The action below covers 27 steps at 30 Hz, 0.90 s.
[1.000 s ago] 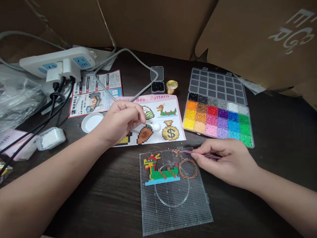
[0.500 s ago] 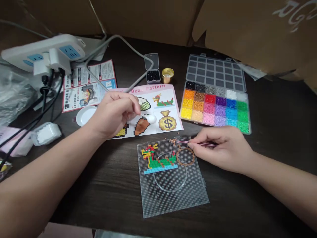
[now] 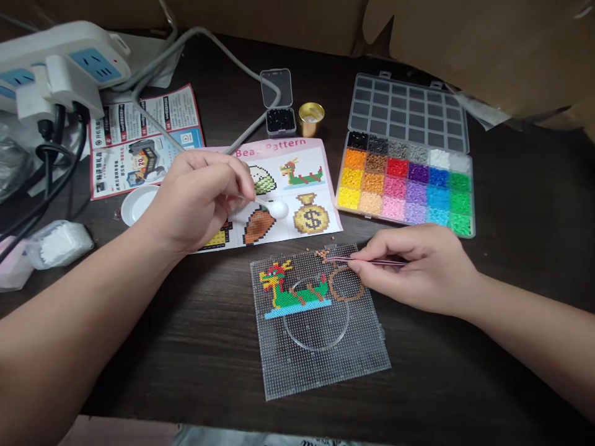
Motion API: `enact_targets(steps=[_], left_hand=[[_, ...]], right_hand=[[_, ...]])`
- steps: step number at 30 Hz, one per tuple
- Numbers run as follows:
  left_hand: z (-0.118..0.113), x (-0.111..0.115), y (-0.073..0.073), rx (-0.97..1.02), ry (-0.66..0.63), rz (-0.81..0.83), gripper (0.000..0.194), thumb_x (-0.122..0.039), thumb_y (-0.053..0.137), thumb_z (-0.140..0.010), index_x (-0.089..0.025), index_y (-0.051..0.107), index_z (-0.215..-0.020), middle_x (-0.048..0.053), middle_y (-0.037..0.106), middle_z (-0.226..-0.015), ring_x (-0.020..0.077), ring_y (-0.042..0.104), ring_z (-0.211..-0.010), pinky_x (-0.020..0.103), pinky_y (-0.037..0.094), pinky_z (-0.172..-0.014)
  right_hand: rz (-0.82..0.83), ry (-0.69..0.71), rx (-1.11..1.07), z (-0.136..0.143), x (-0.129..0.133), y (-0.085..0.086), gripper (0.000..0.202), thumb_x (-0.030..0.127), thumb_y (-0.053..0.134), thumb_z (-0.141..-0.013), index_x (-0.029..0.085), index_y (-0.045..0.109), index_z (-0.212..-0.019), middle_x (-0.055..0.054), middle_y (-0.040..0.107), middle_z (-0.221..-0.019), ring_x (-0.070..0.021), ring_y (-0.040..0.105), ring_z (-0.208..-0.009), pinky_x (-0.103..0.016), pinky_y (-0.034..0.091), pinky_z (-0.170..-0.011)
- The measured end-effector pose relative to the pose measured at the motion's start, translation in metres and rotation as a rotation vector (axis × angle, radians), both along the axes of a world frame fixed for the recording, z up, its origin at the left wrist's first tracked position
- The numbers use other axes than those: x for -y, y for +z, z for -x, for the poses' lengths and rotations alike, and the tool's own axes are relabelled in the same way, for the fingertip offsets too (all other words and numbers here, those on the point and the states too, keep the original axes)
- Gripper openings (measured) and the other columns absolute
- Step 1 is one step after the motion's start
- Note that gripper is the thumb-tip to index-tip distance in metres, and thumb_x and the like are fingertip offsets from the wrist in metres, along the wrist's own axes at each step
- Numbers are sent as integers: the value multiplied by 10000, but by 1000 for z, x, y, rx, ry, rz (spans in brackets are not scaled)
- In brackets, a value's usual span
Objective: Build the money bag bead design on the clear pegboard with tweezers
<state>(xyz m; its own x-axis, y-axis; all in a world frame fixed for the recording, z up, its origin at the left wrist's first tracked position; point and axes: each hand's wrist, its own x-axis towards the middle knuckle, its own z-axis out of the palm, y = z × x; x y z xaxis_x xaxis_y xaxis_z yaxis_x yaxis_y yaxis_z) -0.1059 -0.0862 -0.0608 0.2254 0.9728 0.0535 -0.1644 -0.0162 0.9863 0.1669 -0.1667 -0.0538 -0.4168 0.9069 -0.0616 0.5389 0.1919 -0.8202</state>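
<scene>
A small white spoon (image 3: 277, 209) is pinched in my left hand (image 3: 198, 198), held above the printed bead pattern sheet (image 3: 288, 230). My right hand (image 3: 413, 269) closes on pink tweezers (image 3: 341, 259), their tips at a few loose brown beads (image 3: 321, 254) by the top edge of the clear pegboard (image 3: 320, 371). On the board sits a dragon boat bead figure (image 3: 297, 295) in green, red, yellow and light blue, with brown pieces across it. Right of the figure is a ring of brown beads (image 3: 346, 298), partly behind my right fingers.
An open bead box (image 3: 404, 186) with many colours stands at the back right. Behind the sheet are a small box of black beads (image 3: 281, 121) and a gold cup (image 3: 311, 119). To the left lie a white dish (image 3: 137, 204), a tub of white beads (image 3: 60, 244) and a power strip (image 3: 100, 65).
The view has shifted, so most things sit slightly higher and further left. Both hands keep their holds; the tweezer tips stay near the loose brown beads.
</scene>
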Motion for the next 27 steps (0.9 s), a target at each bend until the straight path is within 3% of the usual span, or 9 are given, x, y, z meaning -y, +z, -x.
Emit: enact_targets(steps=[20, 27], left_hand=[[0, 0, -1, 41, -21, 17, 241, -5, 477, -505, -136, 676, -471, 16, 427, -360, 95, 422, -397, 277, 247, -437], [0, 1, -2, 35, -2, -11, 250, 2, 463, -514, -128, 675, -485, 11, 423, -370, 103, 460, -422, 269, 290, -456]], right_hand=[[-5, -25, 28, -5, 0, 5, 100, 230, 689, -788, 205, 724, -698, -12, 718, -633, -109, 598, -468, -215, 466, -392], [3, -28, 20, -3, -1, 3, 92, 240, 691, -790, 205, 724, -712, -28, 727, -659, -125, 612, -477, -234, 475, -388]])
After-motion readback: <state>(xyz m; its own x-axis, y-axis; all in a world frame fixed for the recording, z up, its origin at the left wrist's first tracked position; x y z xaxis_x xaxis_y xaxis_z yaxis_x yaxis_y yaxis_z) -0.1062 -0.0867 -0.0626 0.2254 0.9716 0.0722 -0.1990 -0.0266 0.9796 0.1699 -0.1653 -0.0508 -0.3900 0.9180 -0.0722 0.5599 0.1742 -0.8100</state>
